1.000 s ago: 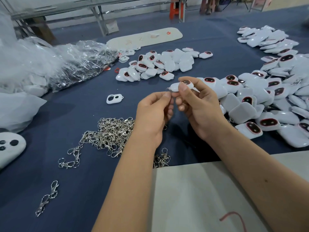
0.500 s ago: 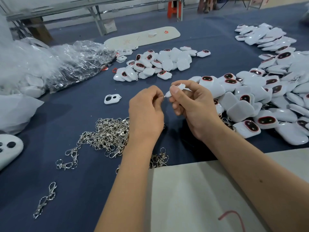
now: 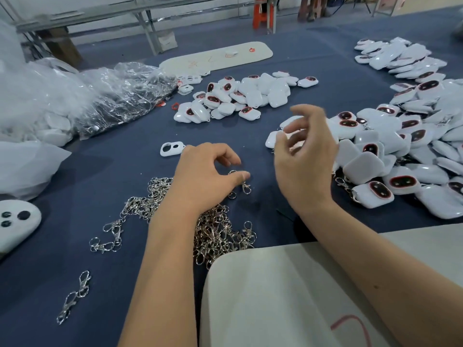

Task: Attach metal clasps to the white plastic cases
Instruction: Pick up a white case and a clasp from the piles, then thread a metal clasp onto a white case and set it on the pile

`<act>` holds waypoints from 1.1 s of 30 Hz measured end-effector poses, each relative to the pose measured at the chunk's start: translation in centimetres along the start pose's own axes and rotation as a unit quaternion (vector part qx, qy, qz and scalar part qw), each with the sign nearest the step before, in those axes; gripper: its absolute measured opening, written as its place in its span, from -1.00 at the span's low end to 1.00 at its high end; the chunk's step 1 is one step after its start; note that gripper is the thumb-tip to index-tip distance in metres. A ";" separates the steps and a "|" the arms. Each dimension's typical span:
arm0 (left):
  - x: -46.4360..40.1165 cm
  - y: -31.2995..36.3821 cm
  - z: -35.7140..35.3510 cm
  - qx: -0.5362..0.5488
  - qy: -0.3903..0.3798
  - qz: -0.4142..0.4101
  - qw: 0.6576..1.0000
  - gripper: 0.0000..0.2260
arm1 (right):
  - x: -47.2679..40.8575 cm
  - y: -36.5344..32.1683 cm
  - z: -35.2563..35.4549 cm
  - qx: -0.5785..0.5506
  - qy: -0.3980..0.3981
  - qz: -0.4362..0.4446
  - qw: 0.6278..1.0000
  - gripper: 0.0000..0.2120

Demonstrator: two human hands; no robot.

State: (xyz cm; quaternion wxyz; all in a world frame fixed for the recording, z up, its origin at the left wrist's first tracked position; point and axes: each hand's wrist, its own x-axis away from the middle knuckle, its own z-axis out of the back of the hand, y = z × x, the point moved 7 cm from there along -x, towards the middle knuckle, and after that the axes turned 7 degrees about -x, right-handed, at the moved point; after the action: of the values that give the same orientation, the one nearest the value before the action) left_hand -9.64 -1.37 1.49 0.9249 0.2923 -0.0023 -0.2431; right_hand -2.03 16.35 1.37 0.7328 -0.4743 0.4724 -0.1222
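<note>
Pinching a metal clasp [image 3: 244, 185] in left hand [image 3: 203, 181] grip, right hand [image 3: 304, 156] released, clear bag [image 3: 120, 96] holding clasps.

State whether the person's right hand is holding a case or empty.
Empty: the right hand hangs above the cloth, fingers loosely curled round nothing, though blurred.

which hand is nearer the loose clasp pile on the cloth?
Left. The left hand hangs just above the clasp pile, thumb on a clasp. The right hand is raised off to the pile's right, beside the white cases.

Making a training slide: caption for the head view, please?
Left hand reaches a metal clasp; right hand hovers open beside white cases.
</note>
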 end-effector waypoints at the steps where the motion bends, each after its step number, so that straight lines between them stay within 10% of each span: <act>1: 0.0 -0.2 -0.1 -0.011 -0.026 0.003 1.000 -0.80 | 0.1 -0.6 -1.1 0.032 -0.045 0.027 0.998 -0.67; 6: 0.2 -0.7 -1.4 -0.059 -0.110 0.013 0.992 -0.76 | -0.2 -1.0 -8.3 0.193 -0.262 0.072 0.943 -0.59; 14: -0.1 -1.4 -1.3 0.022 -0.078 0.002 0.997 -0.76 | -3.0 3.0 -13.3 0.450 -0.391 0.051 0.801 -0.48; 20: -0.4 -2.8 -0.5 0.002 -0.002 0.031 1.000 -0.77 | -3.9 1.5 -13.0 0.451 -0.278 0.125 0.839 -0.59; 27: -0.5 -2.4 -1.3 -0.030 -0.013 0.048 0.998 -0.88 | -4.9 5.1 -13.8 0.458 -0.416 -0.041 0.785 -0.52; 33: -0.5 -2.2 -1.3 -0.051 -0.022 0.068 0.996 -0.86 | -4.1 2.7 -14.6 0.448 -0.361 0.024 0.817 -0.58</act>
State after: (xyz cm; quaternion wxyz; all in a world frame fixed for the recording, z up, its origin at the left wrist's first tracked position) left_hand -10.89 -2.02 -0.69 0.9526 0.2385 -0.0303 -0.1862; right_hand -16.65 11.83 0.03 0.9852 -0.0916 0.0781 -0.1223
